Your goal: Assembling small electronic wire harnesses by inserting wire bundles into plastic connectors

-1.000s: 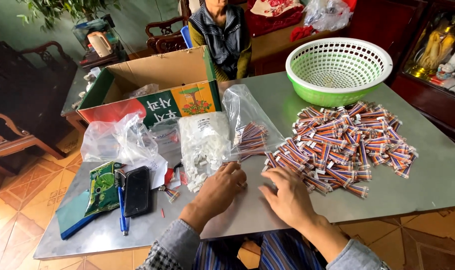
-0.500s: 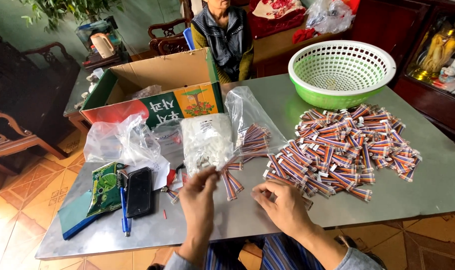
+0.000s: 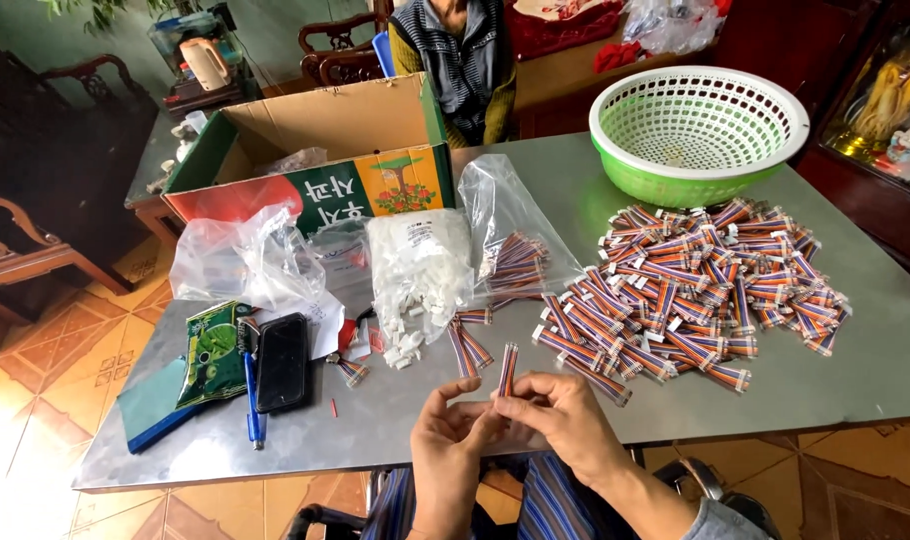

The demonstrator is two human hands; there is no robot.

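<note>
My left hand (image 3: 447,440) and my right hand (image 3: 565,420) meet at the near edge of the grey metal table (image 3: 875,370). Together they pinch one short striped ribbon cable (image 3: 508,368), which stands upright between the fingertips. Just beyond the hands lie two loose cables (image 3: 469,346). A large heap of the same cables (image 3: 690,290) covers the table to the right. A clear bag of small white connectors (image 3: 415,275) lies ahead of the left hand, and a second clear bag with cables (image 3: 510,250) lies beside it.
A green plastic basket (image 3: 697,130) stands at the far right. An open cardboard box (image 3: 325,150) is at the far left, with a seated person (image 3: 455,60) behind it. A black phone (image 3: 283,362), blue pen (image 3: 253,390), green packet (image 3: 213,352) and crumpled bag (image 3: 245,260) lie left.
Both hands left the table surface and pulled back toward me. They came together and now hold one cable upright between them.
</note>
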